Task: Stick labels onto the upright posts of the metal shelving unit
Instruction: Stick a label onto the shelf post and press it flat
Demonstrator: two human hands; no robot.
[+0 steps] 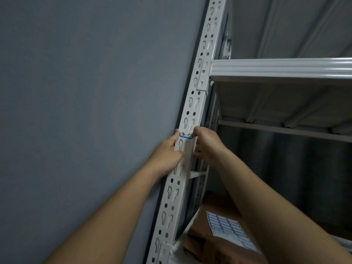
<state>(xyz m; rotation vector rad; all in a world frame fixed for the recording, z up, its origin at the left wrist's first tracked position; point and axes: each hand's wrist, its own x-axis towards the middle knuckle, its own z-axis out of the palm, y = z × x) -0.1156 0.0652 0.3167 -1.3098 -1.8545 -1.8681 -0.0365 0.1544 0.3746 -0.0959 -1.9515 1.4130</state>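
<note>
You are partway through one label, and as far as this view shows it is the only one on the post: the blue-bordered label sits across the front face of the white slotted upright, below the beam of the shelf above, with dark handwritten marks showing on its top strip. Its upper edge looks laid down; the rest is hidden by your hands, so whether it is fully smoothed cannot be judged. No other label shows on the visible length of this post, above or below, and the other uprights are out of view, so most of the job appears to lie ahead. The label sheet lies on a brown cardboard box on the lower shelf, with many blue-framed labels left on it. Your left hand grips the post's left edge, fingers curled round the metal, its thumb reaching up to the label's left corner. Your right hand is bent in from the right, fingertips pressing the label's right end against the post; whether it pinches the label or only presses it flat cannot be made out.
</note>
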